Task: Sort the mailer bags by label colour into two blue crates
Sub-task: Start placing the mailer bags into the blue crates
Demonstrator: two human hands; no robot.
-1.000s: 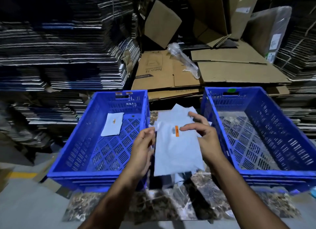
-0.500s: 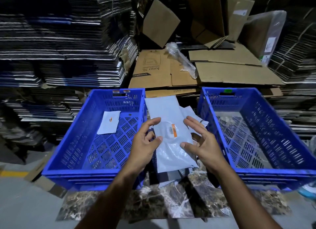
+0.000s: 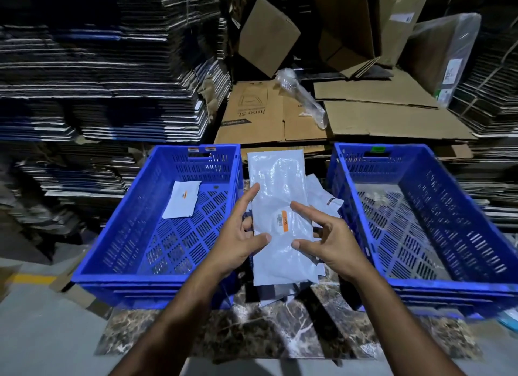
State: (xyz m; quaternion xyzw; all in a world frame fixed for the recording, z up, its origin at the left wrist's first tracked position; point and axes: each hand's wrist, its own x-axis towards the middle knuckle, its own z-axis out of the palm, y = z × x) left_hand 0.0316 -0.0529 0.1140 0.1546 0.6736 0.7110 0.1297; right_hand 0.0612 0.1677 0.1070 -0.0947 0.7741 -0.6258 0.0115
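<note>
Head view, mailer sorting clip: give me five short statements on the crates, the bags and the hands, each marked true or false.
1. The left crate holds one bag with an orange label. True.
2. The right crate holds two bags. False: no bag shows in it.
3. The bag between the hands carries an orange label. True.
4. Only the right hand touches that bag. False: the left hand touches it too, its thumb on the bag's edge.
5. The crates stand touching side by side. False: a gap with the pile of bags lies between them.
</note>
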